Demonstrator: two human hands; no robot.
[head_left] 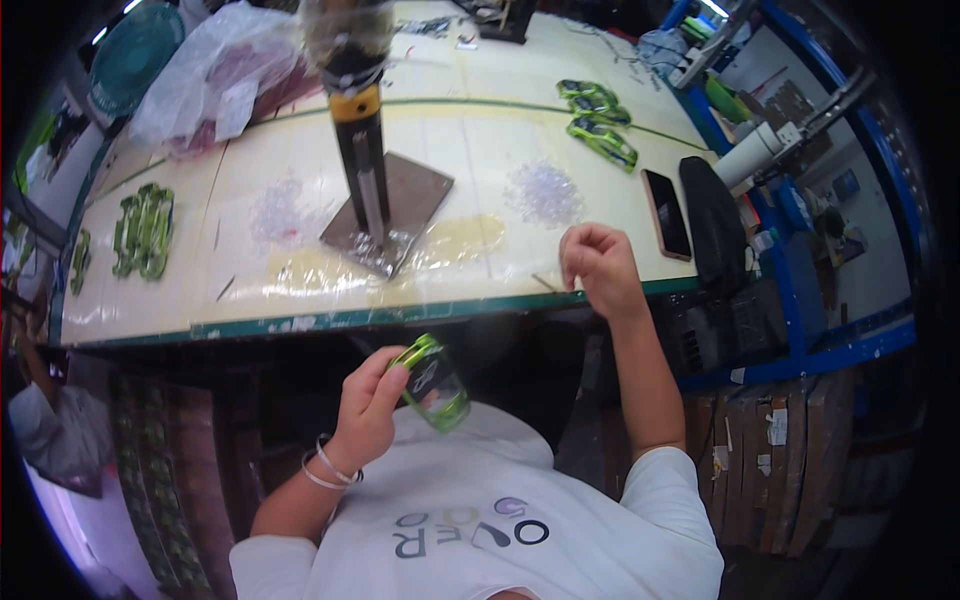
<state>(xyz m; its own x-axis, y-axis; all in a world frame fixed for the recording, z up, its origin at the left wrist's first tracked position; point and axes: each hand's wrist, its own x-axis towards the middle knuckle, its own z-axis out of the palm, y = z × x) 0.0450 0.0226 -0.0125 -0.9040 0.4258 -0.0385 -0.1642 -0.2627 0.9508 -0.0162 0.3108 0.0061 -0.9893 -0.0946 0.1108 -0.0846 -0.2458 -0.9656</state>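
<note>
My left hand [374, 398] grips a lime-green toy car body [437, 384] with dark and see-through parts. It is held off the table's front edge, close to my shirt. My right hand [598, 262] is over the front edge of the table, its fingers curled together in a pinch. Whatever may be between those fingertips is too small or hidden to make out. Just beyond it lies a loose pile of small clear plastic pieces [545, 194]. A second such pile [285, 212] is farther left, on the other side of an upright tool with a yellow band [357, 104].
The tool stands over a brown metal plate [420, 185]. More green car bodies lie at the left [145, 230] and back right [603, 143]. A phone [667, 214] and a black case [708, 215] sit at the right, and a clear plastic bag [215, 75] at the back left.
</note>
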